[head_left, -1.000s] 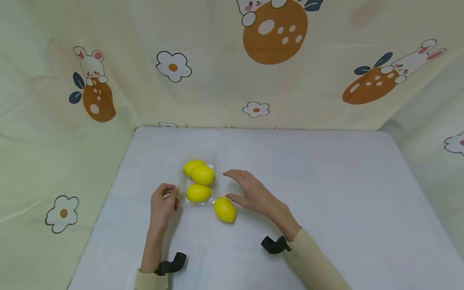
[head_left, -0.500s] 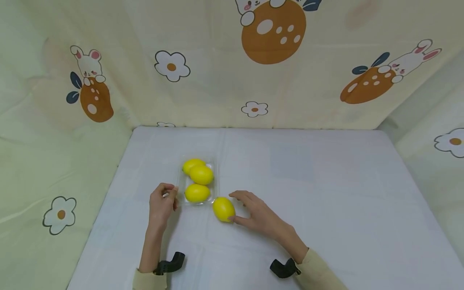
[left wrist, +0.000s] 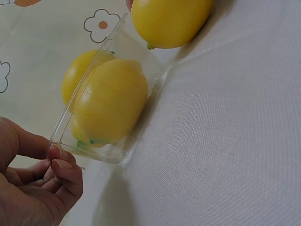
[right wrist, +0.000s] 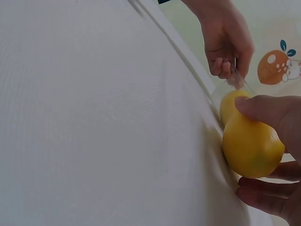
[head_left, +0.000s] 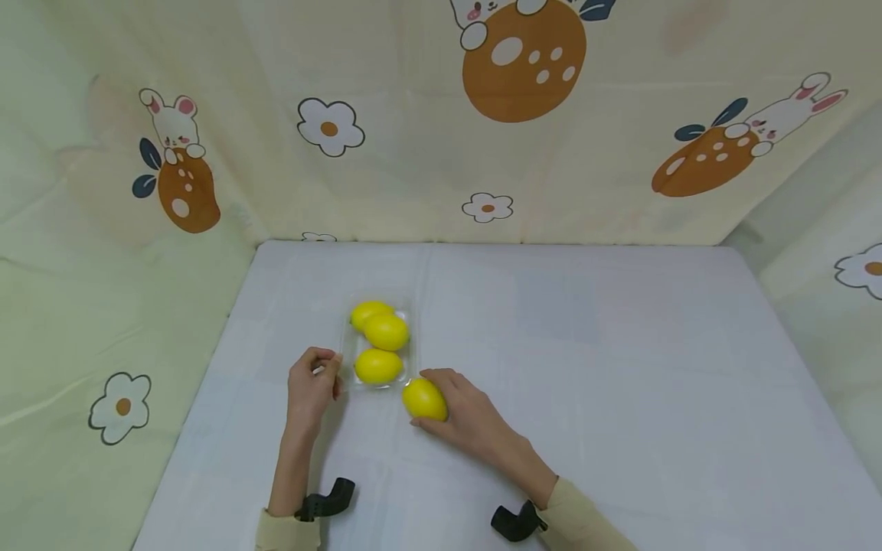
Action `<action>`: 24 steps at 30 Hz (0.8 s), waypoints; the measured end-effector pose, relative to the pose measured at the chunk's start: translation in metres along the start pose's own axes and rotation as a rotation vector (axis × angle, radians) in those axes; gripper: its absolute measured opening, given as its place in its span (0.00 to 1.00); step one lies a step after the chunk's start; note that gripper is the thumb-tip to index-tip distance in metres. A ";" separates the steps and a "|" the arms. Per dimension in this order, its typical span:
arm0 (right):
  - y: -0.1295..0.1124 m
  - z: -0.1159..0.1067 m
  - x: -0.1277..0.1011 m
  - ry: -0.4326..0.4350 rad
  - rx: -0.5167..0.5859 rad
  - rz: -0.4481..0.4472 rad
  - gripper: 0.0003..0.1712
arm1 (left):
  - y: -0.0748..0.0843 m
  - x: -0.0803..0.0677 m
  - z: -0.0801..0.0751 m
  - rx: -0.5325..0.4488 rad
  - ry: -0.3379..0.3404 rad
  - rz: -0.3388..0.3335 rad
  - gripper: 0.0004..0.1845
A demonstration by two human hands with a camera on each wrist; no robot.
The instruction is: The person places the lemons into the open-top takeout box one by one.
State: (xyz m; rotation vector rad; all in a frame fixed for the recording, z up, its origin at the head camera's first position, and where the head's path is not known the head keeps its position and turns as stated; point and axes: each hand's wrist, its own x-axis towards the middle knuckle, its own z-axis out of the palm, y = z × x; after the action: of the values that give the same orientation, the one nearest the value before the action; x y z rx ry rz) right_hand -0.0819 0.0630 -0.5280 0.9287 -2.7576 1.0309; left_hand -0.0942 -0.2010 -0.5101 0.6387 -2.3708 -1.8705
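Gripping loose lemon [head_left: 424, 399] on white cloth [head_left: 620, 367], just beside clear tray [head_left: 413, 337] of three lemons: right hand [head_left: 460, 417] curled around it; left hand [head_left: 311, 383] pinching tray rim; lift cleanly, steady tray

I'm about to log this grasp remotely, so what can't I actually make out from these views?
- Head view: the right hand covers the far side of the loose lemon; whether it is lifted off the table cannot be told.
- Head view: the rear lemon in the clear tray is partly hidden by the one in front.
- Left wrist view: the left hand is cut off by the frame edge.
- Right wrist view: the tray is mostly behind the lemon.
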 end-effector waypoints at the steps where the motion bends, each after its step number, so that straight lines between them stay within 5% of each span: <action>1: 0.000 0.001 0.000 -0.004 0.002 0.002 0.38 | 0.000 0.000 0.000 0.001 -0.001 0.000 0.07; 8: -0.001 -0.001 -0.002 0.006 0.024 -0.004 0.35 | -0.002 0.001 0.000 -0.007 0.004 0.003 0.07; 14: 0.001 -0.024 0.001 0.089 0.070 -0.100 0.36 | -0.001 0.002 -0.001 -0.005 0.004 0.002 0.07; 24: 0.013 -0.056 0.050 0.173 0.142 -0.149 0.33 | -0.001 0.004 -0.001 -0.020 -0.005 0.013 0.07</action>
State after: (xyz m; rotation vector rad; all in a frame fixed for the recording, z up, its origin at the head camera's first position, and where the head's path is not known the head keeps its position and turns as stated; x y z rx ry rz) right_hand -0.1383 0.0794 -0.4797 0.9933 -2.4615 1.2306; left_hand -0.0970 -0.2035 -0.5119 0.6164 -2.3507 -1.8904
